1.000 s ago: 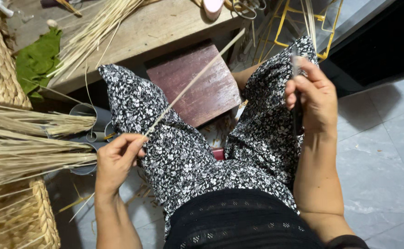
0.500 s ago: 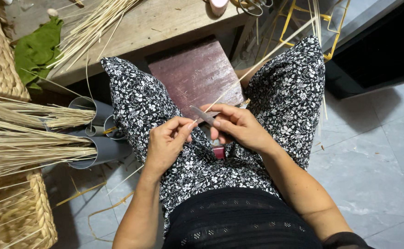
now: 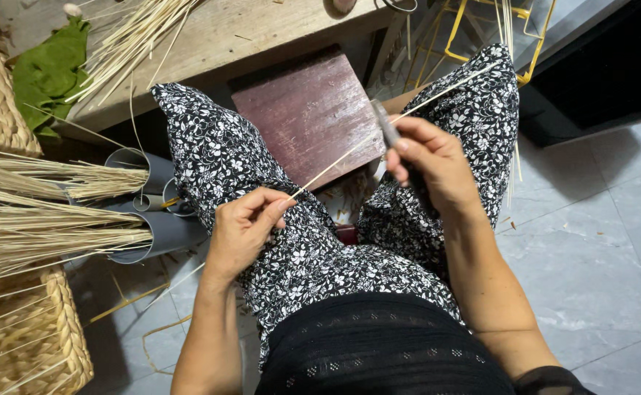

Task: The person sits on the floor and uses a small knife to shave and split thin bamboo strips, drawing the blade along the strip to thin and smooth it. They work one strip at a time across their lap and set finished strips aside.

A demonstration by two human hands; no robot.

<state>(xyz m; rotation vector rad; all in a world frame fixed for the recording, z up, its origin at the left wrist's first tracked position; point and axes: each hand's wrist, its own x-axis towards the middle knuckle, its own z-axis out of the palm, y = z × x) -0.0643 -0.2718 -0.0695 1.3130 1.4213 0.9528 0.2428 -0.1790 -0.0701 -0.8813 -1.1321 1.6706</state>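
I sit with my legs in black-and-white flowered trousers. My left hand (image 3: pixel 243 223) pinches the near end of a long thin pale reed strip (image 3: pixel 349 152) over my left thigh. The strip runs up and to the right, past my right knee. My right hand (image 3: pixel 434 162) is closed on a small knife (image 3: pixel 387 126) with a grey blade, and the blade lies against the strip about midway along it. Between my knees stands a dark red wooden block (image 3: pixel 313 110).
Bundles of pale straw (image 3: pixel 50 219) stick out of grey tubes (image 3: pixel 156 234) at the left. Woven baskets (image 3: pixel 35 344) stand at the left edge. A wooden bench (image 3: pixel 232 36) holds loose reeds and a green cloth (image 3: pixel 50 69). A yellow wire frame (image 3: pixel 474 33) stands beyond my right knee. Grey floor tiles lie to the right.
My right hand has gone from raised at the right, down to meet my left hand, then slid the knife up and right along the strip. My left hand keeps its grip.
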